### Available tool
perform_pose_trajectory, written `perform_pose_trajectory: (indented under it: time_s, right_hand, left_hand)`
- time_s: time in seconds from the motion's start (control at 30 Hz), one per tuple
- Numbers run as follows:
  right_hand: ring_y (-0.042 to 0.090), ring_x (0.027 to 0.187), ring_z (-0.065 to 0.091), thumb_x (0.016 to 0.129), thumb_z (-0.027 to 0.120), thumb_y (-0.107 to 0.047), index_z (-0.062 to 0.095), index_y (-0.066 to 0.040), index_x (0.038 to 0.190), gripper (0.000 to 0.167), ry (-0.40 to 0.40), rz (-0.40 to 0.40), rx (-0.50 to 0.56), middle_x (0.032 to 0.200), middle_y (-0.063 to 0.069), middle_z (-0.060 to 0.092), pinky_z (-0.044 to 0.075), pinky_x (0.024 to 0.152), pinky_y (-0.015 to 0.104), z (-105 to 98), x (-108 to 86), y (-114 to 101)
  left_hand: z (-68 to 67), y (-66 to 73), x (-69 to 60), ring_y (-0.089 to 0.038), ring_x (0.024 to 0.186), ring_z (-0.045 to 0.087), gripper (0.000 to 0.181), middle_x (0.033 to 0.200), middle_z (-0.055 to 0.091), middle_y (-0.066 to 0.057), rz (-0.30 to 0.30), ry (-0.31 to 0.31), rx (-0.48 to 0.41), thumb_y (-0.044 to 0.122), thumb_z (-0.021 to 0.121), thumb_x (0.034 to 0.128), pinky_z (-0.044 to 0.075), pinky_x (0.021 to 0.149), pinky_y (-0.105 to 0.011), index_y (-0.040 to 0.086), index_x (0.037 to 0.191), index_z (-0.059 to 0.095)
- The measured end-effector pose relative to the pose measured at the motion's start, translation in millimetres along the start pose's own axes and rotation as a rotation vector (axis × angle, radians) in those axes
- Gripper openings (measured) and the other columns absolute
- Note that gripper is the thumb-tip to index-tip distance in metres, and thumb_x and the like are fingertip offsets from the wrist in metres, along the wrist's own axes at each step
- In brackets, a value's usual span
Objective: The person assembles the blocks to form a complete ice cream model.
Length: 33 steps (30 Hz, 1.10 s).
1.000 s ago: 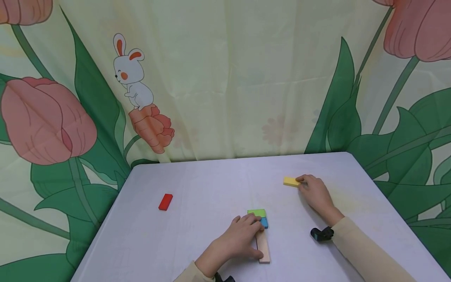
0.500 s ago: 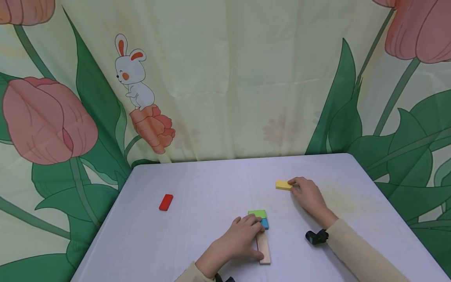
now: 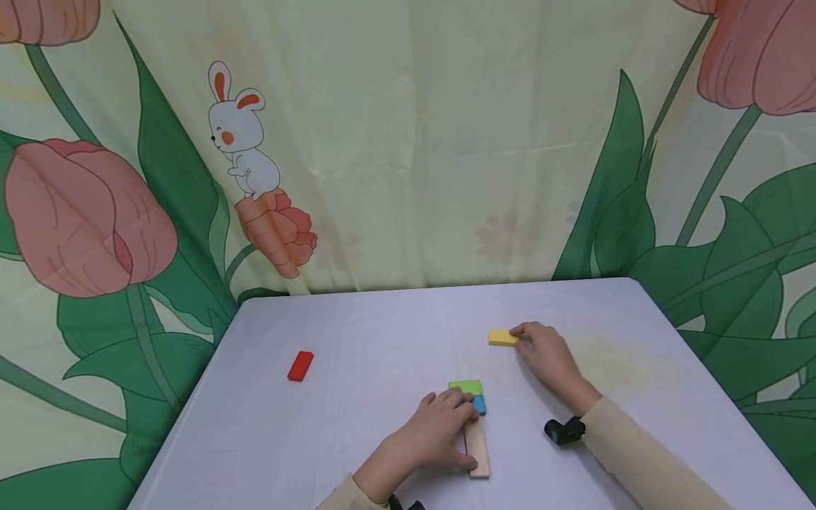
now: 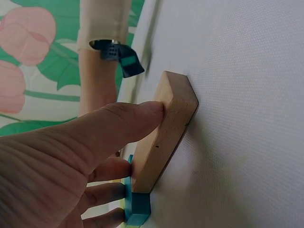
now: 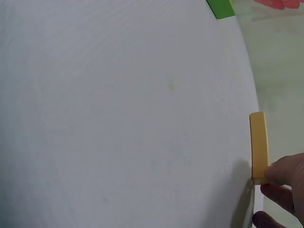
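Observation:
My right hand (image 3: pixel 551 358) pinches the right end of a yellow block (image 3: pixel 501 338) between thumb and fingers. The right wrist view shows the yellow block (image 5: pixel 259 142) sticking out from the fingertips; whether it touches the table is hard to tell. My left hand (image 3: pixel 430 435) rests on a row of blocks, fingers spread and fairly straight. Its thumb tip lies on a long plain wooden block (image 4: pixel 161 147), and its fingertips touch the blue block (image 4: pixel 138 209) at that block's far end. Beyond the blue one lies a green block (image 3: pixel 465 387), partly covered by the fingers.
A red block (image 3: pixel 300 366) lies alone on the left part of the white table (image 3: pixel 255 439). Behind the table's far edge hangs a curtain (image 3: pixel 408 163) printed with tulips and a rabbit. A black wrist camera (image 3: pixel 564 430) sits at the right wrist.
My right hand has carried the yellow block to the left and slightly nearer. The left hand and the row of blocks under it have stayed in place.

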State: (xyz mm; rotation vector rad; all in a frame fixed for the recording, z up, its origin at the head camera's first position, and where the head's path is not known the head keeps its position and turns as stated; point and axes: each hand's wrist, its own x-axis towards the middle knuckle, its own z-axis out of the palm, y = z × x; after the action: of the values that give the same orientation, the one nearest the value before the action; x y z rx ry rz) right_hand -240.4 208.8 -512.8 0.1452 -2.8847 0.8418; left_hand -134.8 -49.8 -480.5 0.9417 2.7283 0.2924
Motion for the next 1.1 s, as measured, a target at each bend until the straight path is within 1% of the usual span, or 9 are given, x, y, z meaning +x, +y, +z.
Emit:
perform_pose_trajectory:
  time_s: [0.2, 0.4, 0.63, 0.93, 1.1]
  right_hand:
    - [0.042, 0.120, 0.061, 0.098, 0.066, -0.010, 0.072, -0.005, 0.120, 0.023, 0.003, -0.025, 0.000, 0.128, 0.020, 0.068, 0.051, 0.100, 0.059, 6.1, 1.2, -3.5]
    - [0.042, 0.120, 0.062, 0.098, 0.066, -0.009, 0.072, -0.005, 0.120, 0.023, 0.011, -0.044, 0.003, 0.127, 0.019, 0.069, 0.051, 0.100, 0.059, 7.9, 0.3, -9.1]
    - [0.041, 0.122, 0.061, 0.098, 0.066, -0.011, 0.072, -0.007, 0.121, 0.024, -0.014, -0.049, 0.003, 0.128, 0.017, 0.069, 0.050, 0.103, 0.059, 12.4, 2.0, -13.2]
    - [0.041, 0.120, 0.063, 0.097, 0.068, -0.010, 0.074, -0.008, 0.119, 0.023, 0.001, -0.071, -0.008, 0.126, 0.016, 0.070, 0.051, 0.101, 0.059, 20.9, 3.0, -21.3]
    - [0.040, 0.116, 0.064, 0.096, 0.068, -0.010, 0.074, -0.008, 0.117, 0.022, 0.012, -0.108, -0.003, 0.124, 0.015, 0.072, 0.051, 0.098, 0.058, 22.2, 1.6, -26.1]
  left_hand:
    - [0.6, -0.6, 0.1, -0.013, 0.144, 0.043, 0.062, 0.145, 0.054, 0.010, 0.004, 0.002, 0.006, 0.056, 0.088, 0.0764, 0.043, 0.113, -0.056, 0.029, 0.127, 0.064]
    - [0.7, -0.5, -0.3, -0.013, 0.144, 0.042, 0.062, 0.145, 0.053, 0.010, 0.002, -0.002, 0.000, 0.056, 0.088, 0.0764, 0.043, 0.113, -0.056, 0.029, 0.128, 0.064]
    - [0.0, 0.0, 0.4, -0.014, 0.145, 0.042, 0.063, 0.147, 0.053, 0.009, -0.001, -0.007, -0.007, 0.056, 0.088, 0.0763, 0.043, 0.114, -0.057, 0.029, 0.128, 0.065]
    - [-0.1, -0.5, 0.7, -0.014, 0.146, 0.041, 0.063, 0.148, 0.052, 0.009, -0.005, -0.015, -0.018, 0.056, 0.087, 0.0768, 0.042, 0.114, -0.057, 0.029, 0.129, 0.064]
    - [-0.5, -0.5, -0.2, -0.014, 0.145, 0.042, 0.062, 0.147, 0.052, 0.010, 0.002, -0.005, -0.023, 0.054, 0.088, 0.0768, 0.042, 0.113, -0.057, 0.029, 0.128, 0.065]
